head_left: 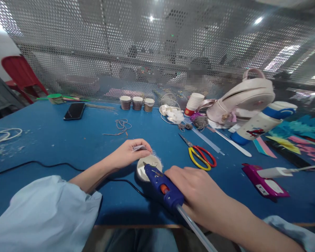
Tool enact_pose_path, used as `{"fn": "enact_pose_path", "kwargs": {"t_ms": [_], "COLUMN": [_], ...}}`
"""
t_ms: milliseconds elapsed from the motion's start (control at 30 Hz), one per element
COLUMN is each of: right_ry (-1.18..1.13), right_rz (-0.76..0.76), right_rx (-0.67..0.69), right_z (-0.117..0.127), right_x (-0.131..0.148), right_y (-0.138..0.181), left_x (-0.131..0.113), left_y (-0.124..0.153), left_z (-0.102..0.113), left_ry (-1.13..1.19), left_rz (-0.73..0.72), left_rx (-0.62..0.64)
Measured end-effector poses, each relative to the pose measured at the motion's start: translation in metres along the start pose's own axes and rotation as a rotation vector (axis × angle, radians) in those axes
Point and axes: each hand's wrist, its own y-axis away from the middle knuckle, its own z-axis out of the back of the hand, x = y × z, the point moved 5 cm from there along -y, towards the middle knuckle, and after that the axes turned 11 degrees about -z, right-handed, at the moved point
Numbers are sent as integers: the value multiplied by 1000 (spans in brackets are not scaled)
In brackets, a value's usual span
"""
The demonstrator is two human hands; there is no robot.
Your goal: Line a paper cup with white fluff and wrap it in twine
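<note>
My right hand [196,185] is wrapped round a blue glue gun [157,180], with a clear glue stick [195,229] jutting from its back end. The gun's nozzle is over a small white cup [141,171], whose mouth faces up toward me. Beside the cup's far left rim is my left hand [132,152]. Its fingers are closed on a small grey bundle [139,148] that looks like yarn strands. Pale fuzzy fibres show at the cup's far rim. Whether the nozzle touches the cup, I cannot tell.
Scissors [201,155] with red and yellow handles lie right of the cup. A loose grey cord [122,126], a phone [74,111] and three small cups [138,103] are farther back. A bottle [262,124], backpack [241,96] and purple power adapter [265,182] occupy the right. A black cable [42,162] crosses the left.
</note>
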Motion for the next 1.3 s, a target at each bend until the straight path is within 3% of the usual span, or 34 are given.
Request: {"fn": "enact_pose_path", "kwargs": {"t_ms": [267,700,1300], "right_ry": [140,174,202], "right_rz": [53,118,138], "right_rx": [-104,-231,-280], "right_z": [-8,-12,-15], "right_x": [0,-2,0], "right_y": [3,-3,-6], "left_x": [5,8,13], "left_y": [-1,0,0], "left_z": [3,4,4], "left_ry": [8,112,197], "left_rz": [82,144,185], "left_rx": [-45,-83,-91]}}
